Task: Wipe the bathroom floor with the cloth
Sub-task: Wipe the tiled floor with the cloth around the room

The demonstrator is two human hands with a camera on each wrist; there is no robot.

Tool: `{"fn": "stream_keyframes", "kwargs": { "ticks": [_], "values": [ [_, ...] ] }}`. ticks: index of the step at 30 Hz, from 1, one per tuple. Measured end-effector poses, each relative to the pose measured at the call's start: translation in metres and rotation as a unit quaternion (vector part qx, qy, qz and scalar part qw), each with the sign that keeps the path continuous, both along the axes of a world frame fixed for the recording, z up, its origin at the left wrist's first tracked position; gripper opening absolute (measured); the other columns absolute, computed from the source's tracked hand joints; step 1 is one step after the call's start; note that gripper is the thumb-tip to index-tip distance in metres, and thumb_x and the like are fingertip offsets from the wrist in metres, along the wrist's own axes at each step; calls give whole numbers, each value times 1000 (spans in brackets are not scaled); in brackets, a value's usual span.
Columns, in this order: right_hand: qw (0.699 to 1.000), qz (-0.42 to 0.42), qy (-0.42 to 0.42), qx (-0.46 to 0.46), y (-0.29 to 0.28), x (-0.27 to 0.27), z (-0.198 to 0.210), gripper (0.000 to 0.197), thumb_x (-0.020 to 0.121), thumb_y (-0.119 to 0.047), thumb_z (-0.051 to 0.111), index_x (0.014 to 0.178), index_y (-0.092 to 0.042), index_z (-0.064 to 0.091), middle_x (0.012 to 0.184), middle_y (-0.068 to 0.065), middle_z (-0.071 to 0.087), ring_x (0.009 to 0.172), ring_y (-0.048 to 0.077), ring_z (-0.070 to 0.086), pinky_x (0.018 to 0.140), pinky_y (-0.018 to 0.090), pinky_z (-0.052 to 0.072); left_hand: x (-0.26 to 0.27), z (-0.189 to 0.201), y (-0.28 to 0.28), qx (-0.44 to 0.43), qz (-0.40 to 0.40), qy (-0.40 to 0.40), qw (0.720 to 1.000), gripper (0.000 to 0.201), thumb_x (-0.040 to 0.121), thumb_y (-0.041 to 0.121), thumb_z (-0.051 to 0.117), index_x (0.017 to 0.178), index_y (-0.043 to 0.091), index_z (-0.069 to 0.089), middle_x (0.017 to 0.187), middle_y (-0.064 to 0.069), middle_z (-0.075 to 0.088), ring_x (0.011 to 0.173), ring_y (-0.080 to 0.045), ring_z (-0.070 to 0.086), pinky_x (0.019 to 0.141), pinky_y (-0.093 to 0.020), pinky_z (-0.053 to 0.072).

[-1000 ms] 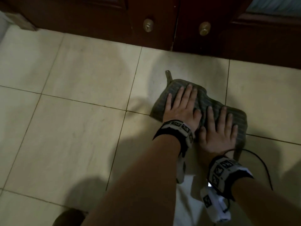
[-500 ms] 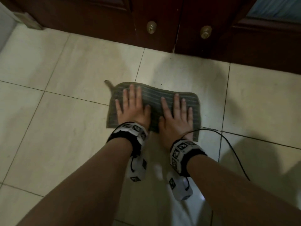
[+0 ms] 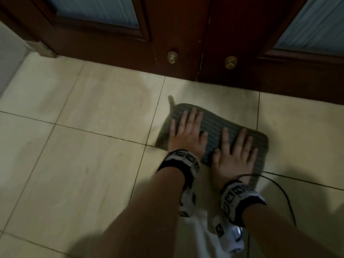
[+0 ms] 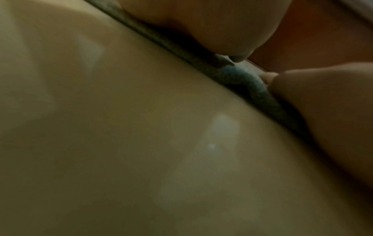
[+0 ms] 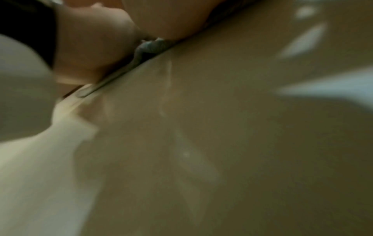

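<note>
Left hand [image 3: 187,135] and right hand [image 3: 235,154], fingers straight, press the grey cloth [image 3: 214,127] flat on the tiled floor [image 3: 83,155] near seemingly wooden doors [image 3: 186,43].

Dim light on pale floor tiles [image 3: 93,164]; dark wooden doors [image 3: 176,34] with glass panes and brass knobs [image 3: 172,57] behind

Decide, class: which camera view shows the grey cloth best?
The head view: the whole cloth lies spread on the floor under both flat hands. The left wrist view shows only its rolled edge, the right wrist view a small bunched bit.
</note>
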State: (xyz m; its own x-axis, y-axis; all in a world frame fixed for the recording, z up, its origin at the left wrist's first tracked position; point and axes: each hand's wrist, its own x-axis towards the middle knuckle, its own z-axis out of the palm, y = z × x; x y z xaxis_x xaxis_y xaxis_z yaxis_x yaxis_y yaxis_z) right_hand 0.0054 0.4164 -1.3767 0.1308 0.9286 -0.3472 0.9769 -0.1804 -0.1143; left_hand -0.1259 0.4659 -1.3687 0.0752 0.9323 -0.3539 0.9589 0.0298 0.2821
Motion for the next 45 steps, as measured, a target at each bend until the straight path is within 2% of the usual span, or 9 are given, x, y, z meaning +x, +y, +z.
{"fn": "stream_keyframes", "kwargs": {
  "ticks": [3, 7, 13, 20, 24, 29, 34, 40, 45],
  "values": [
    [995, 90, 42, 1, 8, -56, -1, 66, 99, -49, 13, 150, -35, -26, 156, 12, -35, 146, 33, -25, 118, 54, -9, -65, -4, -3, -4, 74, 36, 997, 65, 101, 47, 21, 155, 32, -12, 162, 10, -18, 149, -12, -16, 117, -46, -13],
    [992, 98, 74, 29, -3, -94, -1, 67, 91, -47, 8, 156, -34, 0, 163, 12, -11, 150, 33, -4, 120, 52, -3, -98, -6, -19, -11, 110, 79, 991, 66, 100, 50, 16, 154, 32, -16, 161, 10, -23, 149, -14, -19, 120, -48, -12],
    [998, 50, 40, 1, -10, -19, -8, 63, 101, -46, 17, 148, -41, -25, 158, 4, -32, 148, 26, -20, 118, 47, -11, -11, 2, -18, -6, 33, 56, 998, 71, 99, 52, 23, 155, 25, -13, 162, 2, -21, 149, -20, -17, 119, -52, -11],
    [996, -91, 10, -16, -34, 73, 7, 66, 101, -41, 20, 139, -47, -33, 160, 3, -27, 149, 24, -16, 120, 46, -4, 81, 7, -16, -32, -75, -23, 996, 68, 100, 52, 20, 156, 27, -8, 161, 9, -24, 146, -13, -25, 116, -48, -20],
    [994, -104, -8, -14, -20, 31, 8, 67, 100, -45, 19, 148, -37, -27, 160, 12, -24, 149, 32, -14, 119, 50, -6, 45, 5, -11, -8, -63, -35, 997, 63, 101, 48, 20, 156, 31, -6, 163, 13, -16, 148, -9, -18, 118, -45, -16],
    [998, 56, 32, -17, 4, -50, 1, 67, 100, -48, 15, 148, -34, -30, 154, 14, -37, 145, 35, -26, 118, 54, -12, -59, -2, 1, 1, 44, 15, 999, 67, 100, 44, 26, 156, 31, -9, 163, 11, -15, 149, -12, -14, 120, -48, -10],
    [995, 75, 49, 46, -1, -69, -10, 68, 91, -51, 6, 154, -36, -12, 162, 10, -19, 149, 32, -11, 116, 49, -14, -64, -4, -17, 16, 105, 40, 994, 71, 98, 48, 26, 155, 29, -13, 162, 9, -20, 149, -15, -17, 119, -48, -13],
    [993, 98, 33, 61, -71, -21, -13, 66, 93, -44, 27, 156, -30, 17, 163, 13, 10, 146, 34, 15, 114, 53, 11, -38, 9, -59, -78, 30, 15, 996, 79, 98, 46, 28, 151, 26, -27, 154, 9, -39, 143, -16, -33, 116, -49, -21],
    [997, 46, 41, 50, -58, -37, -12, 69, 90, -48, 27, 156, -32, 17, 163, 13, 11, 146, 35, 14, 115, 54, 10, -53, 10, -34, -62, -18, 4, 998, 80, 98, 43, 33, 153, 26, -22, 157, 12, -32, 146, -12, -28, 116, -47, -20]
  ]
}}
